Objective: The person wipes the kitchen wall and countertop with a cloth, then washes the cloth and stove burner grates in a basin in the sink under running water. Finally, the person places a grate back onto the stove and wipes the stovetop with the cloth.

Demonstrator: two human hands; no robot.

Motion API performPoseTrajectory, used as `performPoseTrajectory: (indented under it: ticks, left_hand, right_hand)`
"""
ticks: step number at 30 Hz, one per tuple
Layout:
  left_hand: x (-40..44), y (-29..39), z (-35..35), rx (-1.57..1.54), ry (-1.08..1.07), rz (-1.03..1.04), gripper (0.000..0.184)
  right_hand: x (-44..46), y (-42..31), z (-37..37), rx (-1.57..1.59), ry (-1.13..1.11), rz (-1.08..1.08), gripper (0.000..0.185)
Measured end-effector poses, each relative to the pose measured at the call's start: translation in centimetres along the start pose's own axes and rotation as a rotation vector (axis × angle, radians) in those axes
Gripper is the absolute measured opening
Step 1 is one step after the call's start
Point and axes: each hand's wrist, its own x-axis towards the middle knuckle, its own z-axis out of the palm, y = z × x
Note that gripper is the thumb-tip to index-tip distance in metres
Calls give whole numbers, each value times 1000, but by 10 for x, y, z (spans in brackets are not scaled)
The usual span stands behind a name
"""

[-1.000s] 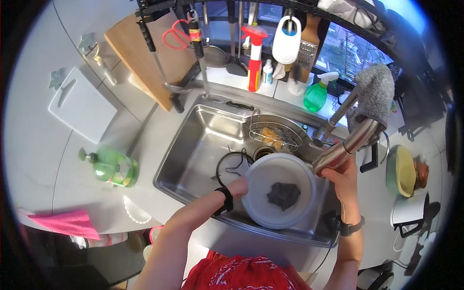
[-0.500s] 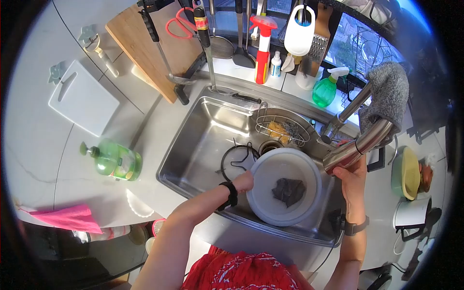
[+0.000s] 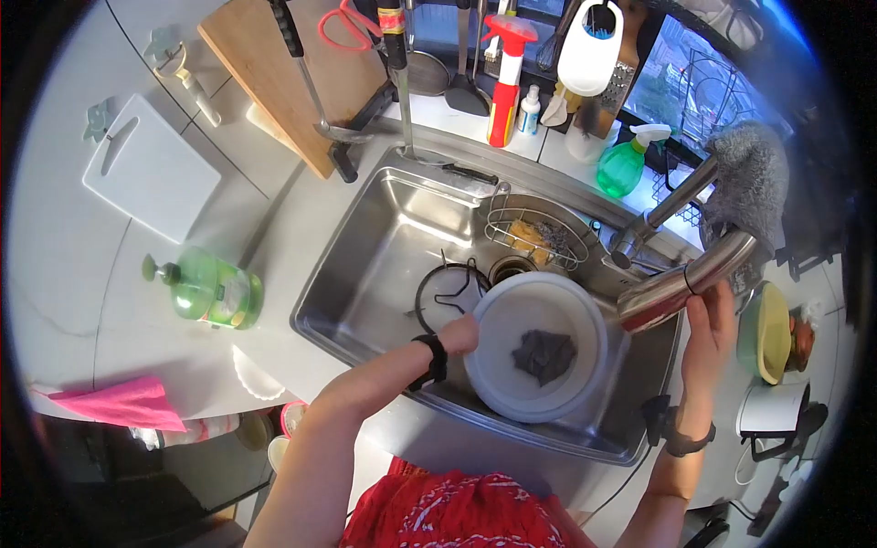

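My left hand (image 3: 459, 335) is closed on the left rim of a white basin (image 3: 489, 379) in the steel sink. Inside the basin lies a crumpled dark grey cloth (image 3: 544, 356), with what looks like shallow water around it. Over the basin's right side points the thick metal spout of the faucet (image 3: 671, 290). Beside that spout, my right hand (image 3: 708, 342) has its fingers stretched upward, the tips at or very near the metal. No object shows in its palm. A grey fluffy cloth (image 3: 751, 187) drapes over the faucet's bend.
A black wire ring stand (image 3: 422, 297) lies in the sink (image 3: 352, 265), near a wire caddy (image 3: 534, 239) holding sponges. A green soap bottle (image 3: 215, 288) stands on the left counter. Spray bottles (image 3: 505, 96) and utensils line the back ledge. A yellow-green basket (image 3: 772, 333) sits at right.
My right hand has come off its hold under the spout's end and moved right, its fingers now straightened. My left hand stays on the basin rim. The view has shifted slightly.
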Motion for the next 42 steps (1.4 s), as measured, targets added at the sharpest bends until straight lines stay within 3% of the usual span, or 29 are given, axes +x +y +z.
performPoseTrajectory:
  ticks: [1,3,6,7,8,9,12,14,16,18,19,22,25,28,31,34,35,38,39,42]
  left_hand:
    - [3,-3,4,7,32,30,26]
    - [17,-15,16,32,96,95,22]
    - [32,-32,25,232,126,334,16]
    - [27,-24,19,189,33,207,16]
    - [16,-8,6,145,-57,80,15]
    - [11,3,-2,100,-145,-46,15]
    - [7,-9,3,88,-66,133,18]
    - [11,-11,13,20,108,64,23]
    - [18,-7,9,47,171,58,27]
    - [20,-2,-1,120,202,103,29]
    - [18,3,-7,179,199,154,29]
    - [22,1,2,255,319,171,27]
    - [18,7,-3,281,430,204,25]
    - [5,7,-16,287,362,189,23]
    - [13,-19,-32,233,289,82,23]
    - [20,-58,-57,190,398,-23,24]
    - [21,-68,-64,181,458,-52,25]
    - [25,-92,-81,279,450,-101,26]
    - [23,-91,-89,318,244,-76,24]
    - [22,-100,-80,471,-4,27,21]
  right_hand:
    - [5,-2,4,90,-69,-63,39]
    - [10,-22,24,-66,-97,44,40]
    - [42,-20,75,108,-136,-32,43]
    - [53,-31,90,-11,-195,-70,42]
    - [64,-16,108,164,-195,-89,39]
    - [68,-9,117,131,-220,-135,41]
    - [60,21,120,82,-328,-89,35]
    - [41,85,109,-287,-446,-119,26]
    - [9,177,98,-793,-776,-28,20]
    - [-36,276,73,-862,-1069,87,24]
    - [-59,322,66,-858,-1072,207,25]
    - [-87,290,85,-1056,-849,451,28]
    - [-125,337,116,-1017,-827,169,32]
    - [-92,319,133,-835,-1090,310,34]
    - [-66,300,137,-717,-860,401,29]
    - [-74,275,133,-1005,-773,105,31]
    - [-108,359,138,-1227,-900,-337,34]
    - [-97,287,146,-1014,-1233,-37,34]
    - [-90,294,143,-1009,-1205,27,35]
    - [-81,302,134,-1069,-837,-90,26]
